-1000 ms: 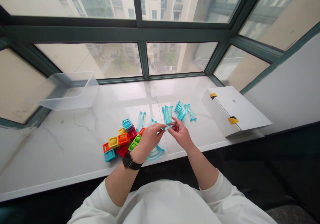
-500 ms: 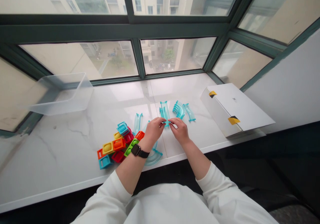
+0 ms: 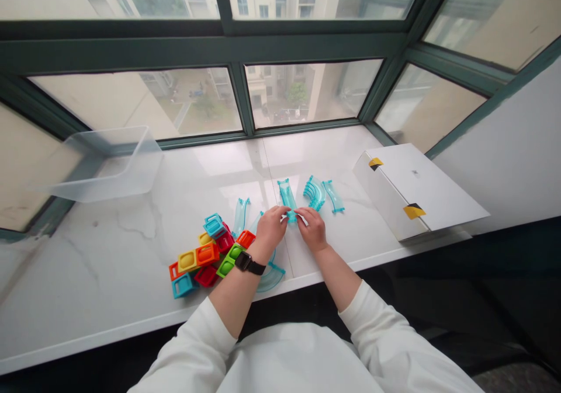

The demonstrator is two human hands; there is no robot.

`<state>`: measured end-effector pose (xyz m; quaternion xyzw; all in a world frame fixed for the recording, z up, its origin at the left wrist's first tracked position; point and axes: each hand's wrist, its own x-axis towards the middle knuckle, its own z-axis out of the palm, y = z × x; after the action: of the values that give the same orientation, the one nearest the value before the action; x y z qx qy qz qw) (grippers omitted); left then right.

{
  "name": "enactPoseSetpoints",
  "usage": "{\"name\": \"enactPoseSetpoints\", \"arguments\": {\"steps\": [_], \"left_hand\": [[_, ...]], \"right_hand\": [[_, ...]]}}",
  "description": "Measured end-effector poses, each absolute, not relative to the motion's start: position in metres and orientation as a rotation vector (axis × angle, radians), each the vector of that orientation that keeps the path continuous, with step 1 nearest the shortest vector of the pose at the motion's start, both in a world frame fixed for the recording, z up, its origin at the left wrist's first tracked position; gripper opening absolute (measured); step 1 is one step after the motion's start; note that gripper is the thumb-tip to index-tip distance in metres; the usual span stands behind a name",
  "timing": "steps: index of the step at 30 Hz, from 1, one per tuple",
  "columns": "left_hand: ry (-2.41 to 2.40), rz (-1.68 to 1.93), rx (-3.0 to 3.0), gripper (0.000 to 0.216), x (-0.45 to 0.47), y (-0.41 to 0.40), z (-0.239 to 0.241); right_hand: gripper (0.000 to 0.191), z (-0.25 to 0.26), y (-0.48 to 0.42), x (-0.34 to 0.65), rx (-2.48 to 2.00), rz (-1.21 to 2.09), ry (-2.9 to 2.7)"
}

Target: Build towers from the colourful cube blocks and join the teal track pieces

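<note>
Both hands meet over a white marble sill (image 3: 131, 247). My left hand (image 3: 270, 228), with a dark watch on its wrist, and my right hand (image 3: 312, 228) pinch the near end of a straight clear-teal track piece (image 3: 287, 195), which lies low on the sill. A pile of coloured square blocks (image 3: 205, 254) sits left of my left hand. More teal track pieces lie around: a curved one (image 3: 272, 276) near the front edge, a straight one (image 3: 240, 215), and curved ones (image 3: 316, 193) to the right.
A clear plastic tub (image 3: 105, 162) stands at the back left by the window. A flat white box (image 3: 416, 191) with yellow-black tape lies on the right. Window frames close the back; the sill's front edge runs just before my body.
Both hands have lowered the teal track piece from a raised hold down toward the sill and moved slightly away from me. The view has shifted a little.
</note>
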<state>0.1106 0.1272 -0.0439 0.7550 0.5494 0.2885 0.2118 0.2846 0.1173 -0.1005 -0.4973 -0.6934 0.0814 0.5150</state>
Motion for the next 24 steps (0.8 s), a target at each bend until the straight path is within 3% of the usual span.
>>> {"name": "enactPoseSetpoints", "arguments": {"steps": [24], "left_hand": [[1.563, 0.726, 2.102, 0.038, 0.1101, 0.128, -0.0485]], "right_hand": [[0.024, -0.1063, 0.1163, 0.2852, -1.243, 0.229, -1.685]]}}
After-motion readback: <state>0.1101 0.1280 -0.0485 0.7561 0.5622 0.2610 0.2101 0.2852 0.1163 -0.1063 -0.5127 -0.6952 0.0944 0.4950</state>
